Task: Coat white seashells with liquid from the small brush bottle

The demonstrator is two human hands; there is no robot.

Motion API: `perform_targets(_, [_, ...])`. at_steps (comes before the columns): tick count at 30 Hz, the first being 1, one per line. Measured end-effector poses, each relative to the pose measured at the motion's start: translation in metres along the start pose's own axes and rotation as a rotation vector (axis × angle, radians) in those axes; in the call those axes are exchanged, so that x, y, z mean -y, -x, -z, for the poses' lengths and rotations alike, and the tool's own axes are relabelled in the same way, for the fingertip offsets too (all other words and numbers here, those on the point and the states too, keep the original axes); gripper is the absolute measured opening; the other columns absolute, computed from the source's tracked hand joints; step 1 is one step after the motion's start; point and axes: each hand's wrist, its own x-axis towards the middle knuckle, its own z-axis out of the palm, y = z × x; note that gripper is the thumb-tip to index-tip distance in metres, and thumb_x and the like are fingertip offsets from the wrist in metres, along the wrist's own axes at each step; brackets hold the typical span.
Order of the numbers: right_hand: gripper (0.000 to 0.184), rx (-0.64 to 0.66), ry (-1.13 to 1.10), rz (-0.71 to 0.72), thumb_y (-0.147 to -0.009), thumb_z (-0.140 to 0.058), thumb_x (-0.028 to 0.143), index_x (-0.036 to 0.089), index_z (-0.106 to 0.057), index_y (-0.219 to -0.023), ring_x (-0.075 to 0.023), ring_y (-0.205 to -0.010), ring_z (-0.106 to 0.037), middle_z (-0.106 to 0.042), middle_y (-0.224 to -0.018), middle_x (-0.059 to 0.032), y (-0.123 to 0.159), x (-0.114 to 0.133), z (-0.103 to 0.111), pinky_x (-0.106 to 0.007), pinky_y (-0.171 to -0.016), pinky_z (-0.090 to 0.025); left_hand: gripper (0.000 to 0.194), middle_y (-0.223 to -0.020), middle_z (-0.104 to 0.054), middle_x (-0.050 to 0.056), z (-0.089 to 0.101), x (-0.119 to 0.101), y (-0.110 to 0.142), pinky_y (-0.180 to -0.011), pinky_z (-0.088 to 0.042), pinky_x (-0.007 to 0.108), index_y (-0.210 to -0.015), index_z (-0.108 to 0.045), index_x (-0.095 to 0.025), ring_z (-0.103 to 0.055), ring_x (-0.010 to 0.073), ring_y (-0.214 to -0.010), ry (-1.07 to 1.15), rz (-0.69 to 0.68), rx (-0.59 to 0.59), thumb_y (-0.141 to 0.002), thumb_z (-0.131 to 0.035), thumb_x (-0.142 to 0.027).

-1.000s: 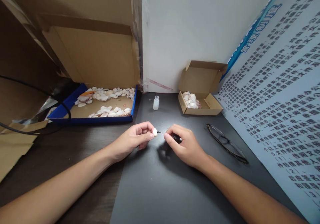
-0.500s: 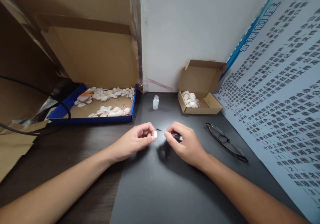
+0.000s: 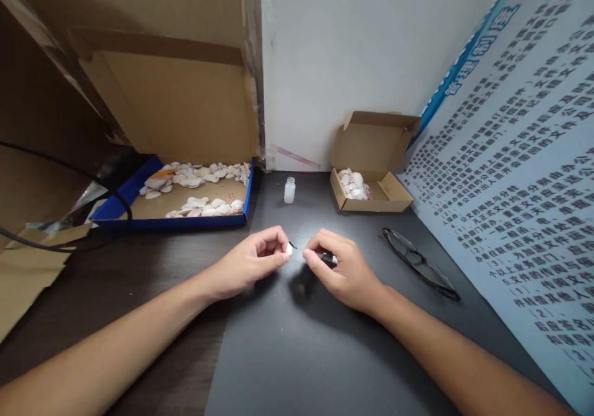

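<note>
Between the thumb and fingers of my left hand [image 3: 262,254] is a small white shell [image 3: 289,249]. My right hand [image 3: 341,266] pinches a small brush [image 3: 330,259] with a dark, pointed tip and a thicker black-and-white end; my fingers hide its middle. The brush tip points left and is at the shell's upper edge, seemingly touching it. Both hands are raised over the dark mat. Beyond them stands an upright, uncapped little bottle [image 3: 289,192] with whitish contents.
At the left, an open blue-edged box [image 3: 204,222] holds many shells. A smaller cardboard box [image 3: 375,205] with shells stands back right. Black-framed glasses [image 3: 420,264] lie right of my hand. A black cable [image 3: 118,196] loops at the left; a printed board [image 3: 524,156] leans at the right.
My right hand has shifted slightly left, bringing the brush tip from just beside the shell up to its edge. My left hand has hardly moved.
</note>
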Motion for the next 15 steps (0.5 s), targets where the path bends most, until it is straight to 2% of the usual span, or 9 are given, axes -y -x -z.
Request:
perform_targets(4, [0.017,0.044,-0.017,0.028,-0.088,-0.054,0.021,0.016,-0.055,-0.072,-0.0090,-0.063,-0.046,-0.054,-0.068,0.0013,0.0013,-0.0003,0.0016,-0.022,-0.061,-0.034,0.027,-0.062,-0.041,-0.008,0.0000,0.0008,0.0002,-0.051,-0.025,0.021,-0.084,-0.049,-0.018,-0.033,0.0062,-0.052,0.006,-0.004,-0.005,-0.085,-0.062,-0.042])
perform_targets(11, [0.019,-0.042,-0.023,-0.020,-0.090,-0.051,0.023,0.017,-0.053,-0.072,-0.0097,-0.064,-0.047,-0.054,-0.068,0.0007,-0.0008,0.0006,0.0012,-0.022,-0.061,-0.035,0.026,-0.061,-0.040,-0.008,-0.0011,-0.0027,0.0003,-0.050,-0.025,0.021,-0.083,-0.049,-0.018,-0.032,0.0062,-0.052,-0.019,0.001,-0.009,-0.085,-0.061,-0.040])
perform_targets(15, [0.019,0.030,-0.024,-0.006,-0.088,-0.052,0.022,0.017,-0.054,-0.070,-0.0092,-0.061,-0.047,-0.054,-0.066,0.0011,-0.0004,0.0009,0.0013,-0.022,-0.060,-0.034,0.026,-0.063,-0.041,-0.007,-0.0007,-0.0016,0.0000,-0.050,-0.025,0.020,-0.085,-0.050,-0.018,-0.033,0.0062,-0.053,-0.009,0.002,-0.007,-0.085,-0.061,-0.040])
